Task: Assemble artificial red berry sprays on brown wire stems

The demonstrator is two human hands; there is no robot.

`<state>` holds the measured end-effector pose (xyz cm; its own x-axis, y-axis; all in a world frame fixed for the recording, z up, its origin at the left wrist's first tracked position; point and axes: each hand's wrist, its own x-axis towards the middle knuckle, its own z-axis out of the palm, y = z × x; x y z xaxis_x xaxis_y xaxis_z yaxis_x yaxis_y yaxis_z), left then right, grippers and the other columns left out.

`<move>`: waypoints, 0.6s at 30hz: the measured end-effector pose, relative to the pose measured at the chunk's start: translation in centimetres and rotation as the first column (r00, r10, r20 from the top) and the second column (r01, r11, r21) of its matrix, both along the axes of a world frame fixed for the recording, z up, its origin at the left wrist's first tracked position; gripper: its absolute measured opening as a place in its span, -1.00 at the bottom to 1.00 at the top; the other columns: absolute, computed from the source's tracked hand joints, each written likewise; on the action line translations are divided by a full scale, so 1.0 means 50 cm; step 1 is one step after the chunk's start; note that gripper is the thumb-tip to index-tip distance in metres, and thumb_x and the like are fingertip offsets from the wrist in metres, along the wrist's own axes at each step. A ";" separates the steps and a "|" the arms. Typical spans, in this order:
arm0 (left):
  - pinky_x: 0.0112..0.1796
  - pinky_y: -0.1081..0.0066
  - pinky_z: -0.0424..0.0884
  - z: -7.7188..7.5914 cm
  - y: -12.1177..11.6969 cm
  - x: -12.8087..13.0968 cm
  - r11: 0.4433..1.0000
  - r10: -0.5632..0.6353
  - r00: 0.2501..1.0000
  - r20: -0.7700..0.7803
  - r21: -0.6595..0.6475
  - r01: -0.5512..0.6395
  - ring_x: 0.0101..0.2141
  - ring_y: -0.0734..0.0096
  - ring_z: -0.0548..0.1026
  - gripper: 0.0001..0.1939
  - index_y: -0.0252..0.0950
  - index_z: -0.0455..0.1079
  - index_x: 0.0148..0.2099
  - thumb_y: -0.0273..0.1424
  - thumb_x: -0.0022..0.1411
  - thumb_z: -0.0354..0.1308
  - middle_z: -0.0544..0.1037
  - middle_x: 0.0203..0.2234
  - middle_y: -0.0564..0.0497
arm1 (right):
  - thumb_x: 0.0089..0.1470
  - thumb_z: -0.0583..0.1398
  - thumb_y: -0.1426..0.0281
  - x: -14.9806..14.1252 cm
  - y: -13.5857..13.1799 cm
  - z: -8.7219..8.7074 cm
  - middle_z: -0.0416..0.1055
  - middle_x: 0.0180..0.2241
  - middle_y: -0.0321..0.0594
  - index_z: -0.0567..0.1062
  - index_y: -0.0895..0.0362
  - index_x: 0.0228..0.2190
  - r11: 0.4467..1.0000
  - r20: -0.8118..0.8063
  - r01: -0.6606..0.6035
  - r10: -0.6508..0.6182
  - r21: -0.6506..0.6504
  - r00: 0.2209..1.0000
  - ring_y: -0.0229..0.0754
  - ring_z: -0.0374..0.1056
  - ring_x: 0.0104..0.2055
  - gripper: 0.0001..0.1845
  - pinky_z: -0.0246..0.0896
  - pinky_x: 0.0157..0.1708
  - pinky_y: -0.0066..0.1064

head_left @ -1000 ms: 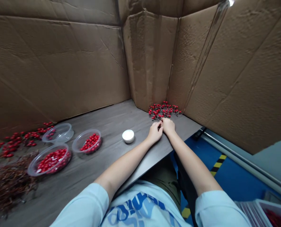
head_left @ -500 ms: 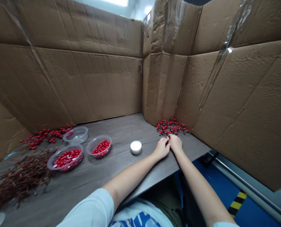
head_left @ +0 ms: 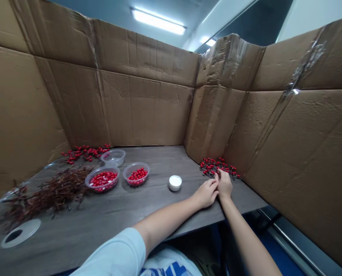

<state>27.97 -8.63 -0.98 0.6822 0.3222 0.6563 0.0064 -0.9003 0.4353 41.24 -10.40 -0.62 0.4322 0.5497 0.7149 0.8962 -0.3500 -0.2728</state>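
My left hand (head_left: 207, 193) and my right hand (head_left: 224, 185) meet at the fingertips on the near edge of a cluster of red berry sprigs (head_left: 218, 167), which lies in the corner of the surface (head_left: 159, 158) against the cardboard wall (head_left: 213, 122). Neither hand is spread flat: both are curled inward, the left more closed over the right, with my fingers (head_left: 216, 183) bunched together. From up here my knuckles and fingers cover whatever lies between them, so I cannot tell whether I am pinching a thin stem or only touching the berries. My right forearm runs down and is cut off by the bottom edge of the view, and my left sleeve (head_left: 116, 251) shows at the lower edge. To the left of my hands stands a small white cup (head_left: 175, 183), then a clear bowl of red berries (head_left: 136, 173) and a second clear bowl (head_left: 101, 181) holding red and whitish pieces that are hard to make out. Behind them sit a third clear bowl (head_left: 113, 157) and more berry sprigs (head_left: 86, 152), beside a heap of dry brown stems (head_left: 52, 193), with a clear disc with a hole (head_left: 21, 233) nearer the edge.
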 end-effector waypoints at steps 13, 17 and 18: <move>0.06 0.27 0.24 0.004 0.000 -0.062 0.976 0.050 0.999 0.014 0.210 -0.052 0.08 0.22 0.19 -0.43 -0.40 -0.04 0.20 -0.30 0.19 -0.05 0.17 0.05 -0.22 | 0.12 -0.08 0.35 0.000 0.009 -0.007 0.20 0.07 0.01 -0.04 0.13 0.18 0.913 0.579 -0.360 0.191 0.190 0.792 -0.07 0.10 0.13 -0.42 -0.09 0.09 -0.13; 0.06 0.29 0.25 -0.002 0.004 -0.076 0.964 0.093 0.994 0.049 0.244 -0.102 0.08 0.20 0.18 -0.38 -0.44 -0.10 0.21 -0.28 0.18 -0.04 0.11 0.06 -0.25 | 0.10 -0.08 0.36 -0.012 0.012 -0.002 0.13 0.12 0.00 -0.10 0.11 0.20 0.885 0.622 -0.446 0.278 0.129 0.732 -0.07 0.04 0.18 -0.37 -0.17 0.13 -0.08; 0.06 0.29 0.25 -0.003 0.005 -0.080 0.960 0.101 0.993 0.060 0.255 -0.113 0.08 0.20 0.17 -0.37 -0.44 -0.11 0.21 -0.27 0.18 -0.05 0.11 0.06 -0.26 | 0.10 -0.08 0.36 -0.015 0.014 0.001 0.11 0.13 0.00 -0.10 0.11 0.20 0.875 0.629 -0.468 0.298 0.120 0.718 -0.06 0.02 0.19 -0.37 -0.19 0.14 -0.06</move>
